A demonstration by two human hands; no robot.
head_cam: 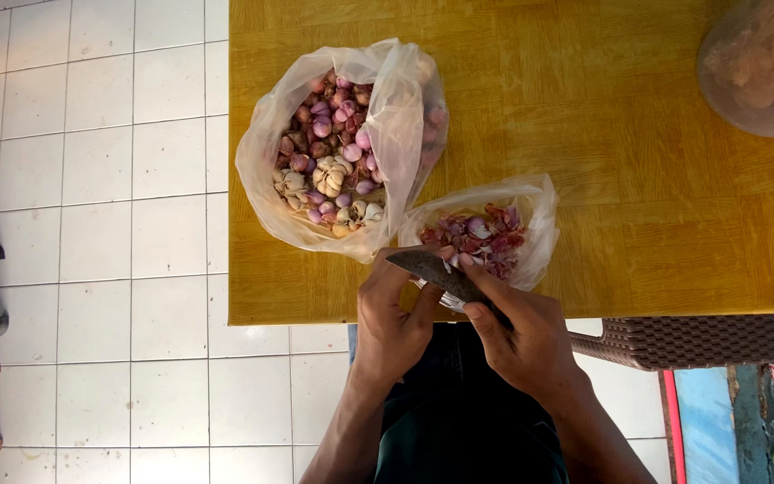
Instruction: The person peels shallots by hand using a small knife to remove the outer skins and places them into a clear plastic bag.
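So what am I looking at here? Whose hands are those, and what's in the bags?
A camera worn on a person's head took this picture, looking down at their own two hands. The right hand holds a knife. The left hand is bunched up against the blade; what it holds is hidden. In front of them is a yellow wooden table. On it sits a big plastic bag full of small purple shallots and some garlic. A smaller bag beside it holds reddish peels. Another bag sits in the far corner, too blurry to tell.
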